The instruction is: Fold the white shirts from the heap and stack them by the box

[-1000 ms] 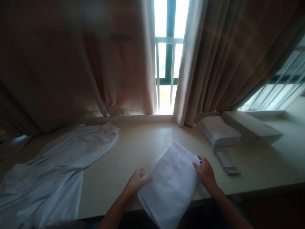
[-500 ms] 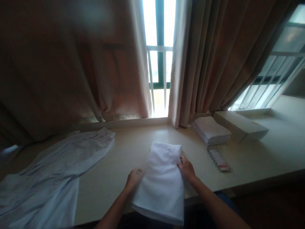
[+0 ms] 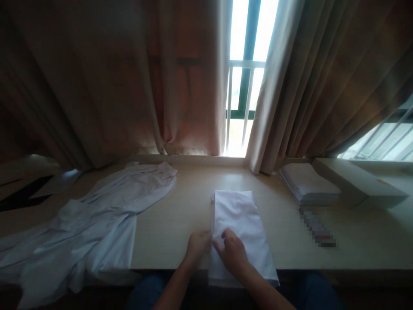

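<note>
A folded white cloth point(image 3: 240, 211) lies lengthwise in front of me, its near end hanging over the table's front edge. At its left border is my left hand point(image 3: 197, 247), its fingers blurred, so I cannot tell whether they grip the fabric. My right hand point(image 3: 235, 252) rests over the cloth's left half, close to the other hand. Its fingers are loosely bent, with the thumb apart from the forefinger. To the left, a loose heap of white fabric point(image 3: 106, 215) spreads across the table and droops off the front.
On the right stand a stack of folded white cloths point(image 3: 309, 183) and a pale box point(image 3: 359, 181). A pixelated object point(image 3: 318, 228) lies before the stack on the table point(image 3: 174, 215). Curtains point(image 3: 193, 94) and a barred window point(image 3: 245, 99) rise behind.
My right hand has left the cloth's right edge and moved across to its left half. The cloth now lies straighter and flatter. The view has turned left.
</note>
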A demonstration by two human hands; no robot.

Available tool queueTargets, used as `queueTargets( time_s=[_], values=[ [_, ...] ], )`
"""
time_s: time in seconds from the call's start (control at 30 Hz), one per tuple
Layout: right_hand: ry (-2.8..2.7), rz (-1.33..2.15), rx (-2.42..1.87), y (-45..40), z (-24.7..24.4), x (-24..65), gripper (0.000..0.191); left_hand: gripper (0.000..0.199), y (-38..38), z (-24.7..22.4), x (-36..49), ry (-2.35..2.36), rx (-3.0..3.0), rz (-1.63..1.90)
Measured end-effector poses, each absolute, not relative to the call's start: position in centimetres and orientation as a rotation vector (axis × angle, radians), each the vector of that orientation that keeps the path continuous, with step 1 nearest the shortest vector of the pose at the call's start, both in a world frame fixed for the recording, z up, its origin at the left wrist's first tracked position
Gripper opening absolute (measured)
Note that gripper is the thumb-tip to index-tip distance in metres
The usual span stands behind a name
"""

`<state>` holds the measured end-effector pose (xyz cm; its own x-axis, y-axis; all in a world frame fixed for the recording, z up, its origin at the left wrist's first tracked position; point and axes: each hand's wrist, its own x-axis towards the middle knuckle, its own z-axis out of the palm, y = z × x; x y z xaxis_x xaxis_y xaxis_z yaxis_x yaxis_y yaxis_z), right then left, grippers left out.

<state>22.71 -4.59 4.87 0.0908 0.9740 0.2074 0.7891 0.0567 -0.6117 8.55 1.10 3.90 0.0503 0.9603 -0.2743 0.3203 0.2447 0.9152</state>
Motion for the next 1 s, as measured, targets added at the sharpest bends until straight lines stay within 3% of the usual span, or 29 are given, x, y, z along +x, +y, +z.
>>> queueTargets(
  time_s=[0.13,0.3,0.57,0.73,1.0],
  values=[
    [-1.763,0.403,-1.888,-3.6,4.2,20.0,0.027,0.038,0.9,4.0,7.8,1.465,1.24,0.784],
    [-1.729,0.445,-1.949,-2.7,3.0,20.8,0.007,0.036,1.1,2.9,7.6,1.465,1.235,0.76],
    [-1.172,0.985,-1.724,-1.3,4.5,24.1,0.01,0.021,2.4,2.2,8.6,1.512,1.273,0.704],
    [-1.052,1.229,-1.436,-1.4,5.9,24.4,0.024,0.023,2.4,2.6,9.5,1.495,1.197,0.642],
    [-1.187,1.227,-1.441,-2.3,9.2,23.9,0.033,0.013,2.6,3.3,10.0,1.345,1.12,0.668]
  ],
)
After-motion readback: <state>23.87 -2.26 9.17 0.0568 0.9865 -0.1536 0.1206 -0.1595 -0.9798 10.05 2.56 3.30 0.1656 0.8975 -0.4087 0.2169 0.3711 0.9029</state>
